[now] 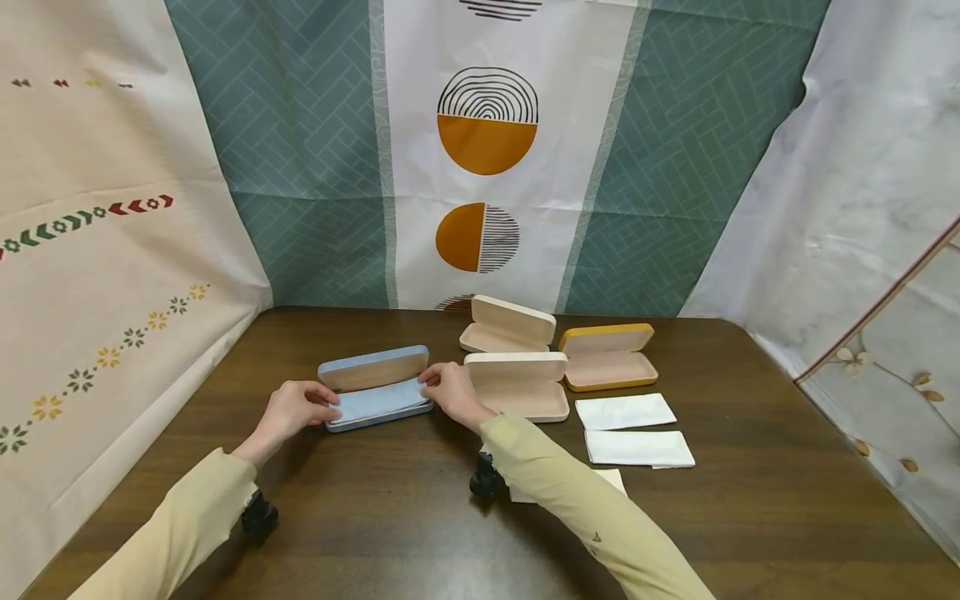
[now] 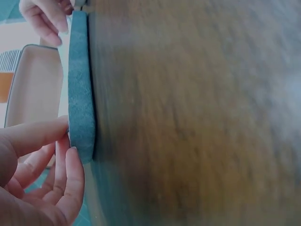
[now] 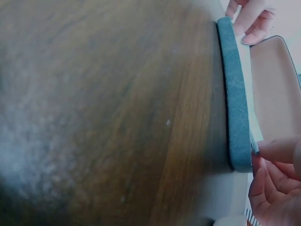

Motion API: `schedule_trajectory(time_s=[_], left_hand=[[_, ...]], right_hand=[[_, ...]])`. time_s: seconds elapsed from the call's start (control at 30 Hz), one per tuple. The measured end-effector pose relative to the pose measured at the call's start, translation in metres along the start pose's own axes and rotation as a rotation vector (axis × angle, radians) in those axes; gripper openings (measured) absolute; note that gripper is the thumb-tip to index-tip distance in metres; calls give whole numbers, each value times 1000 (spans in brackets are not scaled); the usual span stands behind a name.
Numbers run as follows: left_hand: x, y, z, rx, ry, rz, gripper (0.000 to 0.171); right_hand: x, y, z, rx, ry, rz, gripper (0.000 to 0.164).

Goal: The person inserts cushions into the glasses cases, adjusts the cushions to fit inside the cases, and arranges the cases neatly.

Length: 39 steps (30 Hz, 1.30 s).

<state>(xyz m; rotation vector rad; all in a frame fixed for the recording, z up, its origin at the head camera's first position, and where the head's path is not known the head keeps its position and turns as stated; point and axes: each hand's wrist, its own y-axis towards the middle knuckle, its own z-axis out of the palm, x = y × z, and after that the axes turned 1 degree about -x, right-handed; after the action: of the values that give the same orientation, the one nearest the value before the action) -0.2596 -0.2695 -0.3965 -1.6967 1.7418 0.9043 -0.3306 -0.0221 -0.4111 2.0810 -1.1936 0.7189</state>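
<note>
A blue glasses case with a pinkish lining lies open on the table, left of centre. Inside its base is a folded light blue cloth. My left hand pinches the cloth's left end at the case's rim. At the opposite end, my right hand pinches the cloth between thumb and fingers. The right wrist view shows the cloth's edge between that thumb and the fingers. In the left wrist view, the blue case hides most of the cloth.
Open white, cream and yellow glasses cases stand to the right. Before them lie two folded white cloths. A cream cloth is partly hidden under the right sleeve. Curtains surround the wooden table.
</note>
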Motion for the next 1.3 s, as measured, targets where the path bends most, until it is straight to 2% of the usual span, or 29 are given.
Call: schedule_trajectory(time_s=[0.17, 0.37, 0.47, 0.57, 0.7, 0.97, 1.17, 1.3], left_hand=[[1, 0, 2, -4, 49, 0, 20], [3, -1, 2, 4, 19, -23, 21], [3, -1, 0, -5, -32, -50, 23], [4, 1, -4, -17, -128, -102, 24], [5, 1, -9, -47, -241, -166, 34], [12, 1, -6, -172, -379, -192, 58], [-2, 2, 6, -303, -454, -191, 65], [-13, 3, 17, -398, -509, -200, 64]], right_hand=[[2, -2, -1, 7, -71, -31, 9], [-2, -3, 1, -15, -139, -98, 11], [-4, -4, 2, -39, -140, -97, 11], [-5, -5, 4, -84, -82, -66, 10], [3, -8, 7, -144, 5, -15, 18], [16, -12, 12, -238, 140, 65, 40], [21, -12, 19, -271, 209, 105, 56], [25, -11, 24, -304, 234, 117, 59]])
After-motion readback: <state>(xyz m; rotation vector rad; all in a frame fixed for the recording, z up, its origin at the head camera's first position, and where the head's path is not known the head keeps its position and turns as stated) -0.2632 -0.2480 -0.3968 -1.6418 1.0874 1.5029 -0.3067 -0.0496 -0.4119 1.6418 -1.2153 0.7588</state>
